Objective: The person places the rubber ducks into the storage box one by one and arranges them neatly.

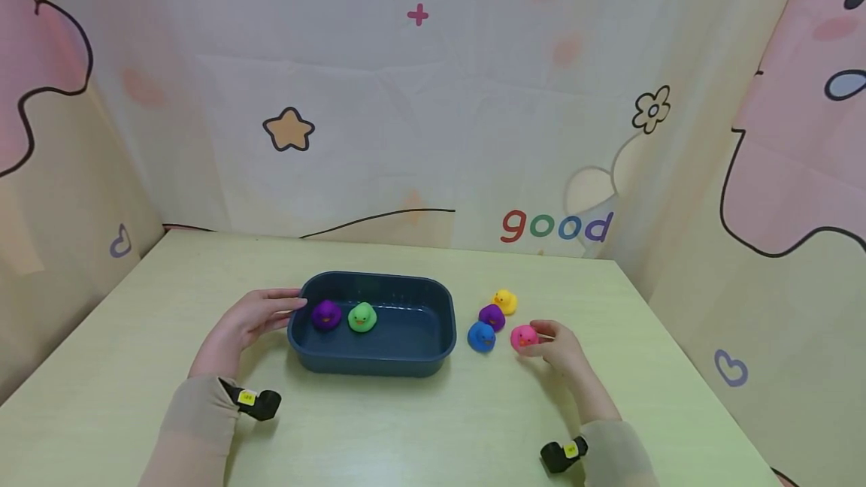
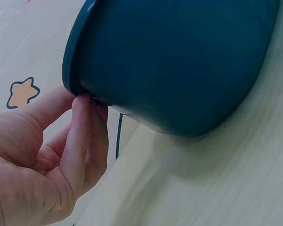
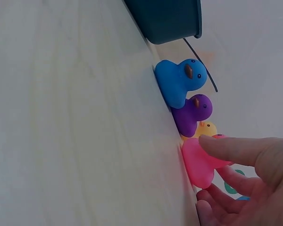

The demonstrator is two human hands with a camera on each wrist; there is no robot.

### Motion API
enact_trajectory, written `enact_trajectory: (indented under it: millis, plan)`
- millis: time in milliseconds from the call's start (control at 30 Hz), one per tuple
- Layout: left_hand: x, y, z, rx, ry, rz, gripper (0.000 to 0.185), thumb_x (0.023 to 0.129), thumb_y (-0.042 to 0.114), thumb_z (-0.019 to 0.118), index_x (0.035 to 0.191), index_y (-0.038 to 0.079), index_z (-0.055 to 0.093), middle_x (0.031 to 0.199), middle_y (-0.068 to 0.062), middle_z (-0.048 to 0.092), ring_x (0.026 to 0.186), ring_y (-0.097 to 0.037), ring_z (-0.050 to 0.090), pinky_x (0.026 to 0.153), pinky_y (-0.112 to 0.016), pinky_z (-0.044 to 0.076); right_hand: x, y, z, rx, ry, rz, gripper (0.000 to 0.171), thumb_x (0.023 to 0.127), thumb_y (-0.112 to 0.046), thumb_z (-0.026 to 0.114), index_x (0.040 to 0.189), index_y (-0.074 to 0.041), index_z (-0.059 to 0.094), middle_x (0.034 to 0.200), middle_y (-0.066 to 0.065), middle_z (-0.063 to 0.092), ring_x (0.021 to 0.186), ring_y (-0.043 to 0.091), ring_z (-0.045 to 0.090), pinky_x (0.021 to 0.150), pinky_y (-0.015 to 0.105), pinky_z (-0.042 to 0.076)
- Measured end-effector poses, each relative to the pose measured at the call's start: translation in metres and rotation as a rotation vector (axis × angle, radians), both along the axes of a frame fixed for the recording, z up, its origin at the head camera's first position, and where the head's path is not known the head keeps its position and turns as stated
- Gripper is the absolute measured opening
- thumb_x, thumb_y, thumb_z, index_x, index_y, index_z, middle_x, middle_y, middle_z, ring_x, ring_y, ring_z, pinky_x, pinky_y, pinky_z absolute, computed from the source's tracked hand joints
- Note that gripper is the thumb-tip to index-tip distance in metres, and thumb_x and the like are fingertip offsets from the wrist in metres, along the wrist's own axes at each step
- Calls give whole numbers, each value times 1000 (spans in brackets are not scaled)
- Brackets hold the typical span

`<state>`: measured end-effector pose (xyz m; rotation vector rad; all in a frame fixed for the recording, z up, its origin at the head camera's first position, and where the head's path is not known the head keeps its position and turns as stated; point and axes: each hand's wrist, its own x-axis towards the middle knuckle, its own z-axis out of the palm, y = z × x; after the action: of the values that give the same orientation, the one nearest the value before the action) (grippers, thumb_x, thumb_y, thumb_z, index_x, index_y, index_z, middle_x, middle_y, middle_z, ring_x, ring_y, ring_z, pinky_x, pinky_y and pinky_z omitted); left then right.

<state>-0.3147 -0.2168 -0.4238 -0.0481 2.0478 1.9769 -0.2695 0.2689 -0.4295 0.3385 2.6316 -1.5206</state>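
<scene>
My left hand holds the left rim of a dark blue rectangular basin; in the left wrist view, fingertips meet just under the lip. Inside the basin sit a purple rubber duck and a green one. To the right, my right hand pinches a pink rubber duck that rests on the table. In the right wrist view the thumb lies across the pink duck, covering part of its head.
A blue duck, a second purple duck and a yellow duck stand in a close line between the basin and my right hand. The pale table is bounded by a printed cloth backdrop behind and at both sides.
</scene>
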Motion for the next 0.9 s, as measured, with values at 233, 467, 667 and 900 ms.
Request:
enact_trajectory:
  millis: [233, 467, 667, 900]
  plan:
    - [1, 0, 0, -9, 6, -6, 68, 92, 18, 70, 144, -10, 38, 99, 9, 67, 84, 2, 66, 79, -17, 57, -2, -1, -5, 34, 10, -22, 59, 83, -3, 73, 137, 2, 49, 135, 25, 50, 120, 38, 48, 103, 50, 44]
    - [1, -1, 0, 7, 15, -19, 67, 93, 16, 68, 145, -11, 36, 98, 10, 67, 84, 2, 66, 77, -17, 57, -3, -2, -7, 46, 43, -29, 54, 84, -4, 74, 133, 3, 53, 131, 25, 54, 118, 37, 49, 106, 51, 41]
    - [1, -1, 1, -3, 15, -20, 67, 93, 16, 68, 144, -11, 37, 100, 9, 67, 84, 2, 66, 78, -17, 57, -3, -3, -8, 39, 30, -45, 50, 86, -7, 72, 132, 3, 54, 131, 25, 54, 119, 38, 47, 108, 53, 38]
    - [2, 0, 2, 9, 11, -15, 67, 92, 16, 69, 144, -12, 37, 96, 10, 68, 82, 1, 66, 77, -17, 57, 0, -1, -3, -4, 17, -28, 54, 89, -13, 70, 137, 1, 50, 138, 25, 49, 123, 39, 45, 105, 50, 43]
